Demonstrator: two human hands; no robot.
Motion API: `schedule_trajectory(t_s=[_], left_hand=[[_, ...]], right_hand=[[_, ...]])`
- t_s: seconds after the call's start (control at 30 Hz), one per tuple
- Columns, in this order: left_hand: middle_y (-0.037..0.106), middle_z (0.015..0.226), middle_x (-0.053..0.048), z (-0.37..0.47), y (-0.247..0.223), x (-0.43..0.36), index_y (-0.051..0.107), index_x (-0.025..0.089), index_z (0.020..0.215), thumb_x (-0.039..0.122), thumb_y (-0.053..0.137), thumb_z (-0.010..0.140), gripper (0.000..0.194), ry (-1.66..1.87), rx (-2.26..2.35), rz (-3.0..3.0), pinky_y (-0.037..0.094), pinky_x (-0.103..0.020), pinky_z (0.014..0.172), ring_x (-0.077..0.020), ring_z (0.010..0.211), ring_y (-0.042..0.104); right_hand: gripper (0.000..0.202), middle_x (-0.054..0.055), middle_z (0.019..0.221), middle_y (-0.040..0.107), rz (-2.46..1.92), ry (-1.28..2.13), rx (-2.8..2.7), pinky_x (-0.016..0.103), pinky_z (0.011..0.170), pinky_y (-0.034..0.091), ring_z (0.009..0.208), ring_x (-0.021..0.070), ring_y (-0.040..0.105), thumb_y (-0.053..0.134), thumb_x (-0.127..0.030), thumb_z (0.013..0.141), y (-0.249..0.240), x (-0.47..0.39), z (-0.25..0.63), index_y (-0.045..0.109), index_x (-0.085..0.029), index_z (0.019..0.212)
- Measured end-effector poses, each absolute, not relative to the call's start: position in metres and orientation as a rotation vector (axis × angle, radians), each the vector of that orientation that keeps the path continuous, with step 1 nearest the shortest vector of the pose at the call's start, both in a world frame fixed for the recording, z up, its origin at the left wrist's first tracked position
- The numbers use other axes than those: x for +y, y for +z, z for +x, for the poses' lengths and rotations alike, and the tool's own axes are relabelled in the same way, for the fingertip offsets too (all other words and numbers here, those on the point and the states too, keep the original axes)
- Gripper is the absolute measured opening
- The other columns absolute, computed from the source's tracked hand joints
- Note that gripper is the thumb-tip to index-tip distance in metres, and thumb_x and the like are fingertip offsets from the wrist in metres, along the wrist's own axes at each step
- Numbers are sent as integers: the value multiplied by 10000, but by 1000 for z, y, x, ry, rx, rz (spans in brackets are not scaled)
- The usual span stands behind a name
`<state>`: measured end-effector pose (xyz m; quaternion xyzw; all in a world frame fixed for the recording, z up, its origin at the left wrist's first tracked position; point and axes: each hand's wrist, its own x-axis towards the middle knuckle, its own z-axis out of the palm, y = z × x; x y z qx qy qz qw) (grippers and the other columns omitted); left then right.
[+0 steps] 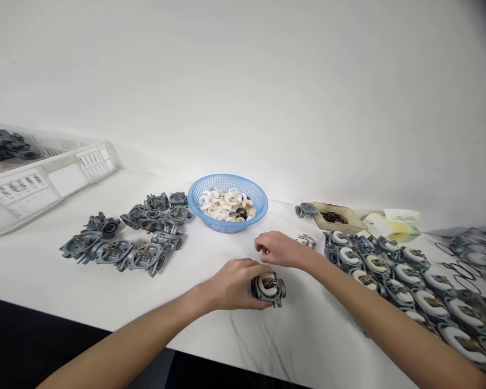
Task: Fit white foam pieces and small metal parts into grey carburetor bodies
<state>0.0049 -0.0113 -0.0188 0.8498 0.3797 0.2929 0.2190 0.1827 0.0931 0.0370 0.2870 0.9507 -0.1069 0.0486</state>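
Note:
My left hand [240, 283] is wrapped round a carburetor body [281, 289] near the front of the table. A white C-shaped float [266, 286] sits in its upturned open side, with brass parts beside it. Just above and behind it, my right hand [277, 248] hovers with its fingers curled in; whatever they may hold is hidden or too small to see. Small metal pieces [305, 240] lie in a pale tray by my right wrist. Beyond my hands stands a blue basket [228, 227] of white floats [222, 204], with a black one among them.
Several carburetor bodies without floats [146, 256] cluster at left. Rows of bodies with floats [400, 289] fill the right, close to my right forearm. A white crate [65, 181] stands far left. Behind are a box of dark rings [334, 218] and a yellow-and-white packet [397, 227].

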Motion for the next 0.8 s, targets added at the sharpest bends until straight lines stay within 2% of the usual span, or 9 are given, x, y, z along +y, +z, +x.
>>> schedule_trajectory(t_s=[0.1,0.27,0.33,0.6,0.73,0.8], left_hand=[[727,1009,-47,4,-14,-13,611,254,1267,451,796,760,575,764,1061,2343,509,-307,746,-237,853,688],[710,966,-27,7,-8,-18,587,254,1273,448,818,714,635,747,1087,2310,485,-291,705,-229,826,670],[710,974,-7,10,-7,-20,581,265,1252,441,831,694,636,744,1109,2250,486,-292,715,-223,828,673],[709,1099,20,17,-10,-22,553,297,1234,354,797,780,518,739,1136,1984,501,-290,808,-198,924,674],[701,1116,8,22,-8,-18,476,304,1311,352,779,819,580,721,1138,1779,529,-297,830,-185,927,670],[693,1135,0,26,-5,-14,454,299,1326,346,780,823,602,735,1132,1735,527,-317,901,-183,961,664]], right_hand=[[106,18,864,665,1010,-466,2981,255,695,442,784,151,599,532,-112,814,48,77,199,580,-190,868],[132,-25,813,657,1188,-1200,3043,253,726,481,760,134,605,573,-88,777,43,41,221,605,-207,824],[145,-26,804,646,1238,-1371,3012,255,714,480,753,134,593,577,-75,767,34,34,228,609,-207,817],[130,-21,779,620,1389,-1773,2924,266,710,461,750,140,561,576,-80,736,10,31,235,609,-196,786],[122,-23,744,603,1484,-1971,2876,262,690,445,719,132,545,540,-92,723,4,33,234,599,-192,760],[108,-25,720,587,1543,-2092,2821,258,657,427,684,124,526,531,-107,723,1,37,234,596,-189,753]])
